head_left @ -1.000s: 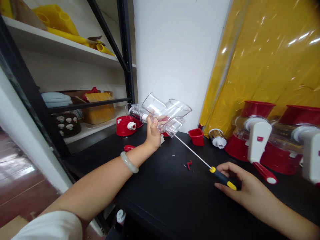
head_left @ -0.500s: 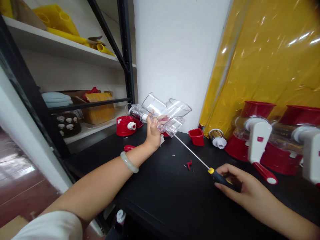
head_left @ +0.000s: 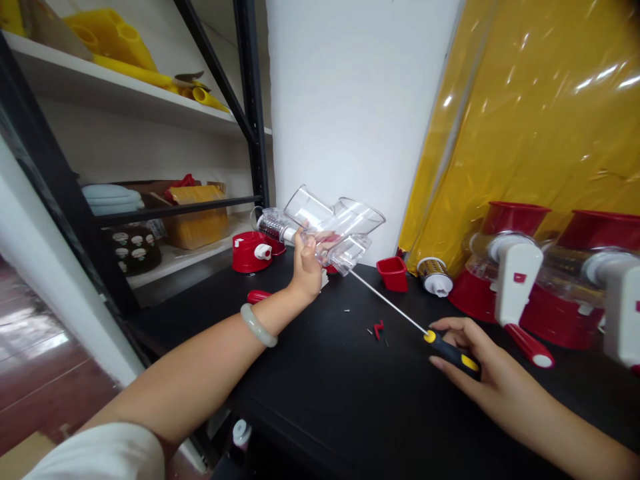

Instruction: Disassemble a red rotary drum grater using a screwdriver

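Observation:
My left hand (head_left: 306, 268) is wrapped round a clear plastic grater housing (head_left: 350, 223) and holds it up over the black table. Its two wide openings tilt upward. A long screwdriver (head_left: 453, 353) with a black and yellow handle lies in my right hand (head_left: 483, 360), its butt against the palm and the fingers loose around it. The shaft's tip meets the lower edge of the housing; the exact contact is hidden. Below the shaft, a small red plastic piece (head_left: 379, 329) rests beside several tiny screws.
A red base (head_left: 250, 252) and a grater drum (head_left: 273, 225) stand behind my left arm. A red cup-shaped part (head_left: 393, 274) and another drum (head_left: 435, 277) sit by the yellow sheeting (head_left: 540, 100). Two rotary graters with crank handles (head_left: 520, 293) occupy the right. Metal shelving (head_left: 150, 212) stands left.
The screwdriver's handle has shifted slightly right, and its shaft angle has changed a little. My right hand's fingers have loosened and spread around the handle. The left hand and housing are nearly still.

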A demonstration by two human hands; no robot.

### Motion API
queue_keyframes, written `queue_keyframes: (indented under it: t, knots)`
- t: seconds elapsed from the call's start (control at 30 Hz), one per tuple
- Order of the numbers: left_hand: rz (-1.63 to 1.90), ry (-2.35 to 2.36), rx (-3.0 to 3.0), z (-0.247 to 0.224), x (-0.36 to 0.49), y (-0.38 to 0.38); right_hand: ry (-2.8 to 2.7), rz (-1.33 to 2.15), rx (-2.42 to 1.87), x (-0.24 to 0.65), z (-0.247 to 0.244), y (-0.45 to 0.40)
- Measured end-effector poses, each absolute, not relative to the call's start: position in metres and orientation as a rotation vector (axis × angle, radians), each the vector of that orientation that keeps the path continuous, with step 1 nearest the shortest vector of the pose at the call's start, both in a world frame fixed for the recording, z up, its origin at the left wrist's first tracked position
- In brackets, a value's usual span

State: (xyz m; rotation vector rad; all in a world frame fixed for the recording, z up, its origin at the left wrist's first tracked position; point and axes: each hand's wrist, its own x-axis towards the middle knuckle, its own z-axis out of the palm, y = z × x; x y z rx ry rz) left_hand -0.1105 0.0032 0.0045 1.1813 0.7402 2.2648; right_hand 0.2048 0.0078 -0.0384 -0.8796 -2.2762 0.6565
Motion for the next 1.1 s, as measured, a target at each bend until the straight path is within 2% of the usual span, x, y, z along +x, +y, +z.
queue_keyframes:
  t: [0.3, 0.8, 1.1]
  knots:
    - [2.316, 0.675, 1.151, 0.006, -0.113, 0.008, -2.408, 0.496, -0.717, 0.212, -0.036, 0.016]
    - [2.333, 0.685, 1.059, 0.011, -0.114, 0.008, -2.215, 0.502, -1.024, 0.211, -0.030, 0.013]
    - [2.366, 0.740, 0.952, 0.016, -0.115, 0.006, -1.836, 1.055, -1.045, 0.211, -0.023, 0.015]
